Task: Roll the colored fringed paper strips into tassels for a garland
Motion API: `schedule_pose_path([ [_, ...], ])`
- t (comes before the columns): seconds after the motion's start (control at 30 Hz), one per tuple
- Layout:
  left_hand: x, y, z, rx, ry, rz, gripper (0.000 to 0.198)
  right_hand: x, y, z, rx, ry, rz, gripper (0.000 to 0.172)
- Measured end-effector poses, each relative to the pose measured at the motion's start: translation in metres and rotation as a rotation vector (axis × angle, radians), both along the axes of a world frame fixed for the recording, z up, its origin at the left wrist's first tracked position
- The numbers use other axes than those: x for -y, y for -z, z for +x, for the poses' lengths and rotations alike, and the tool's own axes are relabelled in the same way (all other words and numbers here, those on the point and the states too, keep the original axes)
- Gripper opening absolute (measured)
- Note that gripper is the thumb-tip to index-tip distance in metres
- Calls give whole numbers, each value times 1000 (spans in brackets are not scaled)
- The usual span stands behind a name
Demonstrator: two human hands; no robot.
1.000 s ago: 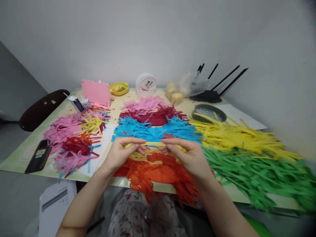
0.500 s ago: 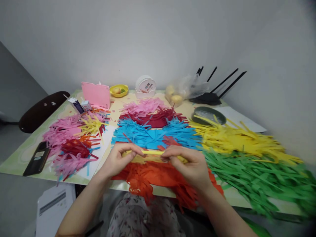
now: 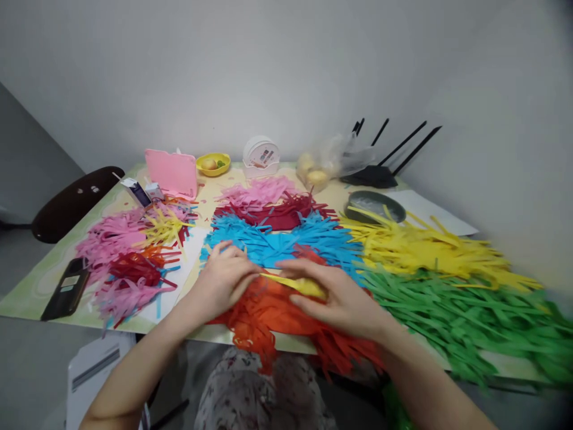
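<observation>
A twisted strip of yellow tissue paper [image 3: 308,288] stretches between my hands above the front of the table. My left hand [image 3: 224,279] pinches its thin end between thumb and fingers. My right hand [image 3: 340,298] cradles the wider, bunched part against the palm, with thumb and fingertips spread apart around it. Below the hands lies orange fringed tissue paper [image 3: 277,310], some of it hanging over the table edge. Just beyond is blue fringed paper [image 3: 277,248], then dark red fringed paper [image 3: 282,216] and pink fringed paper [image 3: 259,192].
Yellow fringes [image 3: 430,251] and green fringes [image 3: 447,310] cover the right side. Mixed tassels [image 3: 116,239] and a phone [image 3: 66,289] lie left. Behind are a pink tablet case [image 3: 172,172], a yellow fruit dish [image 3: 213,170], a dark green dish [image 3: 396,210] and a router [image 3: 371,177].
My right hand has loosened from a pinch, its thumb and fingers now apart around the yellow paper. My left hand has turned over, knuckles up, and the strip now slants.
</observation>
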State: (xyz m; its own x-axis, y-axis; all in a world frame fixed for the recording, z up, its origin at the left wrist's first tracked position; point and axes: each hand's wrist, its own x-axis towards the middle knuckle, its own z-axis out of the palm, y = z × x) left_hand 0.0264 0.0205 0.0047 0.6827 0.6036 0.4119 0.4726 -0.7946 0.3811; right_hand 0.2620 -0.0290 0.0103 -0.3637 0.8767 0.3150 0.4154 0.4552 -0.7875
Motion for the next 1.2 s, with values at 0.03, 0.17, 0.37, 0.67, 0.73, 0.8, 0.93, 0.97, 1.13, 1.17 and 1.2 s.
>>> schedule_pose_path([
  [0.03, -1, 2, -1, -16, -2, 92, 20, -4, -1, 3, -23, -20, -108, 39],
  [0.17, -4, 7, -4, 39, 103, 437, 22, -20, 5, -2, -230, -196, -473, 32],
  [0.37, -4, 16, -5, 147, 87, 608, 26, -12, 19, -33, -577, -235, -679, 28],
  [0.67, 4, 31, 42, 722, -147, -111, 14, -23, 12, -42, -722, -106, -367, 26],
  [0.73, 1, 27, 48, 730, -166, -268, 18, -31, 13, -36, -659, -80, -302, 24],
  [0.8, -4, 24, 54, 724, -170, -399, 23, -36, 16, -32, -601, -21, -251, 21],
  [0.93, -22, 22, 70, 723, -202, -459, 26, -47, 21, -27, -498, 119, -109, 12],
  [0.97, -28, 22, 73, 732, -219, -462, 25, -52, 21, -22, -441, 132, -67, 11],
  [1.13, -60, 14, 67, 814, -383, -404, 24, -121, 16, 67, 150, 543, -35, 21],
  [1.17, -65, 11, 60, 808, -426, -385, 24, -139, 16, 97, 219, 661, -66, 22],
  [1.2, -71, 9, 52, 796, -462, -379, 24, -157, 17, 127, 265, 750, -95, 24],
])
